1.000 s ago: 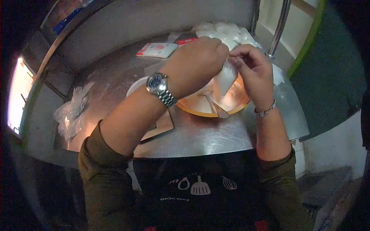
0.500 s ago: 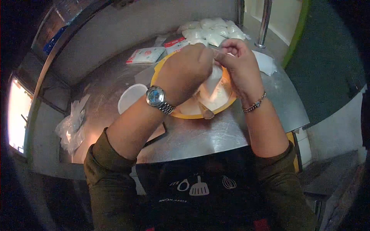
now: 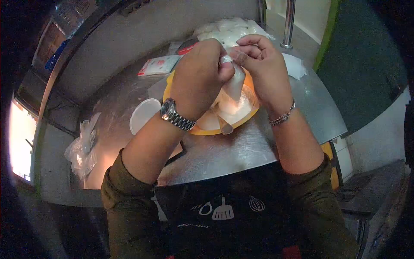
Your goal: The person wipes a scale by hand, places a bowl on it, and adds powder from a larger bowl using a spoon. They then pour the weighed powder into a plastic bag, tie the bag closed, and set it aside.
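Note:
Between my hands hangs a clear plastic bag (image 3: 234, 86) with white contents, over a yellow bowl (image 3: 250, 117). My left hand (image 3: 200, 71) is closed round the bag's gathered neck. The fingers of my right hand (image 3: 265, 64) pinch the bag's thin top end, beside the left fist. White powder (image 3: 239, 111) shows inside the bowl, partly hidden behind the hands and bag. A spoon or scoop handle (image 3: 226, 127) leans over the bowl's near rim.
Several filled white bags (image 3: 228, 30) are piled at the back of the metal table (image 3: 224, 155). Red-and-white packets (image 3: 157, 65) lie at the back left. A round white lid (image 3: 144, 115), crumpled clear plastic bags (image 3: 83, 151) and a dark-edged flat object (image 3: 176, 153) are on the left. A metal post (image 3: 290, 23) stands back right.
My left wrist has turned, and the left fist now shows its thumb on the bag's neck. The right hand has shifted slightly up. The bag still hangs over the bowl.

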{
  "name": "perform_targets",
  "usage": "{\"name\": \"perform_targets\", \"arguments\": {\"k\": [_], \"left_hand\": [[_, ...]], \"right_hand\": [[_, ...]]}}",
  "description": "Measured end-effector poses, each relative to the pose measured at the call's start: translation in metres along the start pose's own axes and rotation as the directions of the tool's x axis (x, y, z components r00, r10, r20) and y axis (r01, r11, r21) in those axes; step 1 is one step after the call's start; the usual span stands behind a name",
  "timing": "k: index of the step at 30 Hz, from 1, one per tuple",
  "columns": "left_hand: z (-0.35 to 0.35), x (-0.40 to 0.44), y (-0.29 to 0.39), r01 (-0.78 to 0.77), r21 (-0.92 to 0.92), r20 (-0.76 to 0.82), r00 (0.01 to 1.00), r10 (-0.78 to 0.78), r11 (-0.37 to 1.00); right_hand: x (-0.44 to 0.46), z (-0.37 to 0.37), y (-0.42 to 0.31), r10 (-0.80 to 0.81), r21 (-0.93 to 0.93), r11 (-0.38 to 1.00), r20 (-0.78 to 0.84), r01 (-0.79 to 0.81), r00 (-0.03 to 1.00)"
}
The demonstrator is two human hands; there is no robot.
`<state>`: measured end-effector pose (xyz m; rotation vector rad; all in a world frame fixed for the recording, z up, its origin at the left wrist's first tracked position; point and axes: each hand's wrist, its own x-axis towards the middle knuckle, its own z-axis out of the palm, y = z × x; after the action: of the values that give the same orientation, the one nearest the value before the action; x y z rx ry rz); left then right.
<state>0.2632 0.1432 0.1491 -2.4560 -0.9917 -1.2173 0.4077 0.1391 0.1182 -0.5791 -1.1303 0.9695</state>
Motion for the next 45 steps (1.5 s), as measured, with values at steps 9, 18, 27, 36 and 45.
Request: {"name": "perform_targets", "arguments": {"k": [9,18,27,36,45], "left_hand": [[-0.010,0.010,-0.001,0.188,-0.184,0.095,0.980,-0.172,0.965],[-0.009,0.005,0.003,0.151,-0.159,0.136,0.982,-0.130,0.976],[-0.012,0.004,0.001,0.011,-0.083,0.039,0.999,-0.008,0.996],[-0.002,0.009,0.012,0.013,-0.074,-0.017,1.000,-0.014,0.997],[-0.003,0.012,0.008,0.152,-0.291,0.112,0.986,-0.124,0.945]], "right_hand": [[-0.007,0.006,-0.009,-0.265,-0.391,0.871,0.136,0.297,0.955],[-0.010,0.009,-0.003,-0.385,-0.596,0.731,0.042,0.332,0.922],[-0.003,0.004,-0.003,-0.408,-0.432,0.802,0.108,0.412,0.907],[-0.006,0.005,-0.004,-0.453,-0.592,0.728,-0.038,0.346,0.890],[-0.002,-0.002,-0.001,-0.430,-0.521,0.776,-0.022,0.356,0.903]]}}
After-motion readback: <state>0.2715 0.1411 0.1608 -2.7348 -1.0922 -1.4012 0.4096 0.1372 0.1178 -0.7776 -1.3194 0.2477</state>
